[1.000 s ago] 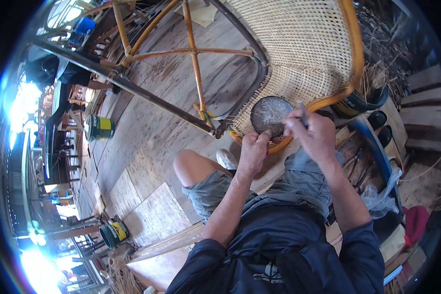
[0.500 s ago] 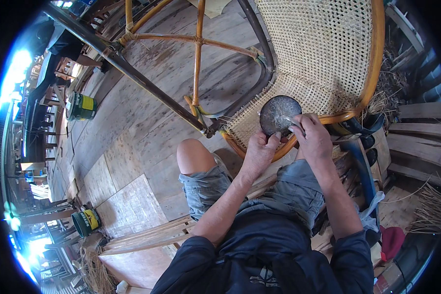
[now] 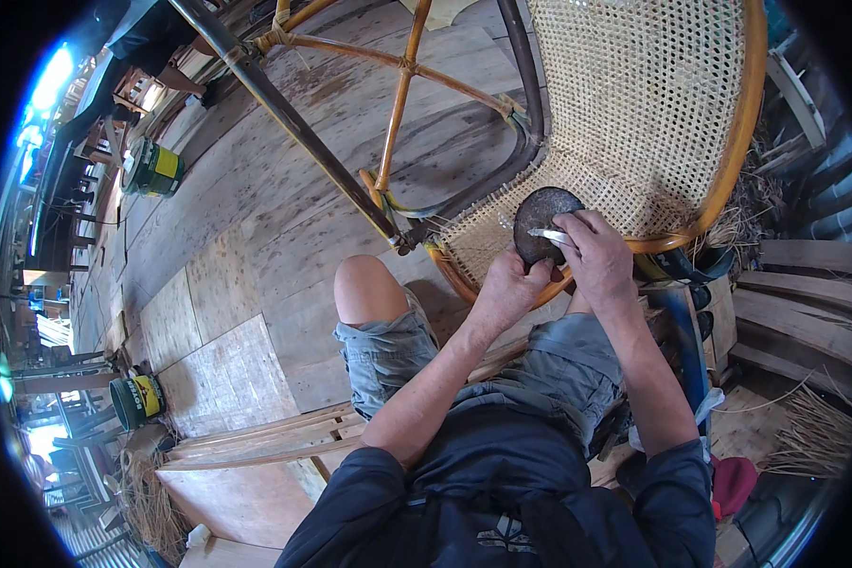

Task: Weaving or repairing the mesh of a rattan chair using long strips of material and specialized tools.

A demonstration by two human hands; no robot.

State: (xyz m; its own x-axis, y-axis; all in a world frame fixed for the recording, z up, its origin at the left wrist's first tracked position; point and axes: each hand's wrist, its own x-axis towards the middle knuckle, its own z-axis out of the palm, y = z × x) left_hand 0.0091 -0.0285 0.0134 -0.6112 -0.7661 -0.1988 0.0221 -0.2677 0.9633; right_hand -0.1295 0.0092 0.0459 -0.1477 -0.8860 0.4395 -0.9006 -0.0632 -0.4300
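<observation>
In my left hand (image 3: pixel 513 286) is a round, dark, flat disc (image 3: pixel 540 206), pinched at its near edge between thumb and fingers. My right hand (image 3: pixel 598 260) is closed on a slim, pale tool (image 3: pixel 551 235) whose tip lies over the face of the disc; its exact kind is too small to make out. The disc is tilted, and both hands are above the front of a woven cane seat (image 3: pixel 483 222). The cane weave (image 3: pixel 644 90) continues up into the chair's back, edged by a curved rattan frame (image 3: pixel 743 142).
Crossed rattan poles (image 3: pixel 407 66) and a dark pole (image 3: pixel 298 133) rise at the upper left. Two green buckets (image 3: pixel 153 170) stand on the plywood floor to the left. Cane strips (image 3: pixel 824 435) and wooden slats (image 3: pixel 795 303) lie at the right. Another person's leg (image 3: pixel 175 80) shows far left.
The disc has tilted, and the pale patch on its face no longer shows. My right hand has shifted the tool's tip across it. The whole view has swung slightly.
</observation>
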